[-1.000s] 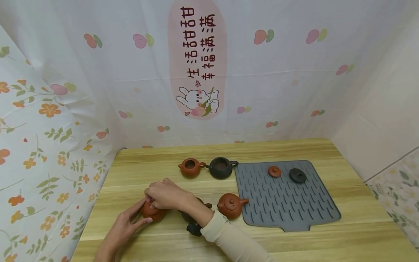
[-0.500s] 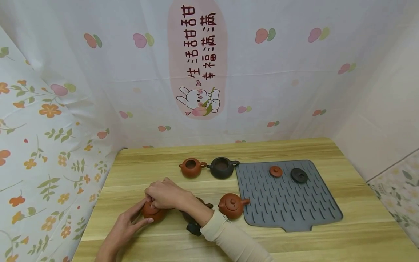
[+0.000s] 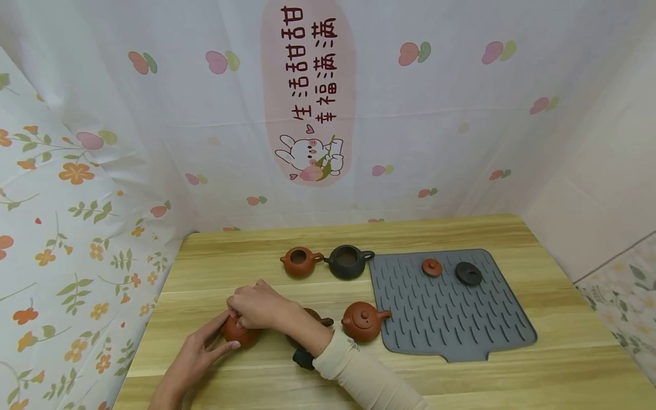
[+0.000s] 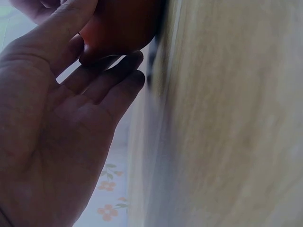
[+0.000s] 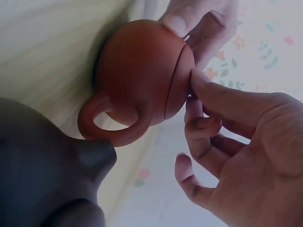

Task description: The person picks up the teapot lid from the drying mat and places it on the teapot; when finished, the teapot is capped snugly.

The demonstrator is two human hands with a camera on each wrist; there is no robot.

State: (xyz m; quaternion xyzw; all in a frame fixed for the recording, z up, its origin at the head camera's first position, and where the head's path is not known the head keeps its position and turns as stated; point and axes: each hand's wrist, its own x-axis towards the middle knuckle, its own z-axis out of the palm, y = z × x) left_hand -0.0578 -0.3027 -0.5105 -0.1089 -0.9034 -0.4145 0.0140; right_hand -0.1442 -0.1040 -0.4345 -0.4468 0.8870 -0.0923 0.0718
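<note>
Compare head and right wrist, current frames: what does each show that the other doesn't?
Head only: an open red-brown round clay teapot, an open black round clay teapot, a lidded red-brown round clay teapot at the edge of the grey ridged mat, plus a red-brown round lid and a black round lid on it.

Right wrist only: the palm side of the right hand and the loop handle in clear profile.

Both: that hand and the left hand on the held red-brown round clay teapot, a dark round teapot nearby, the wood-grain table.
</note>
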